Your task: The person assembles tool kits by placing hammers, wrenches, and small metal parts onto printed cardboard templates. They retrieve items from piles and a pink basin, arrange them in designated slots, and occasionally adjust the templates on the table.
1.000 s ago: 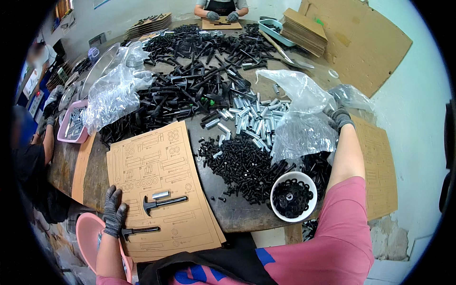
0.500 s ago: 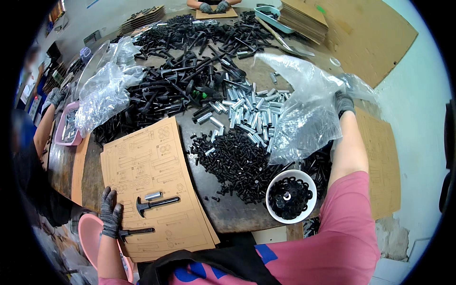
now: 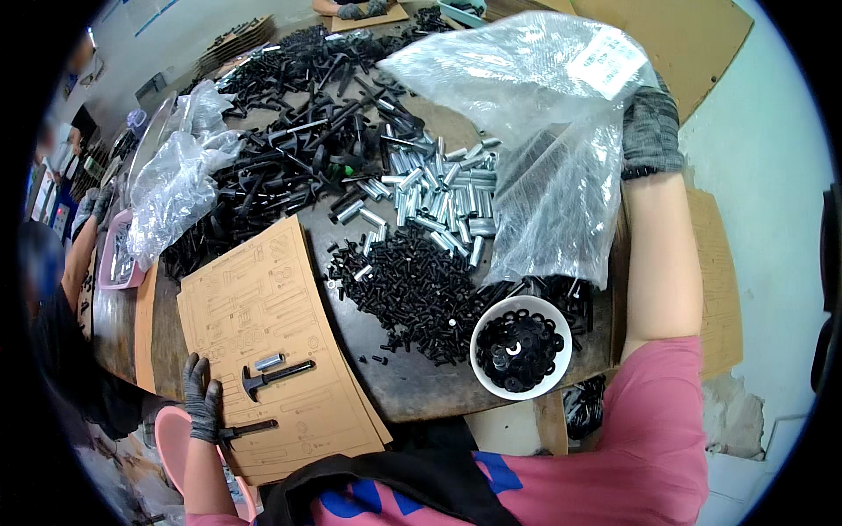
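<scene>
Over the worktop [image 3: 395, 386], the right hand [image 3: 653, 131], fingers apparently curled, holds up a plastic bag [image 3: 561, 206]; handling it seems the step, and the next move calls for missing the bowl [image 3: 526, 394]. The left hand [image 3: 202, 399] rests loosely spread on cardboard [image 3: 342, 416].

My dark worktable [image 3: 405, 393] carries black T-handled parts [image 3: 294, 149] heaped upper left, silver tubes [image 3: 447, 197] at centre, black screws [image 3: 403, 298] just below, brown cardboard sheets [image 3: 263, 307] lower left, and a white bowl [image 3: 551, 377] lower right of centre.
</scene>
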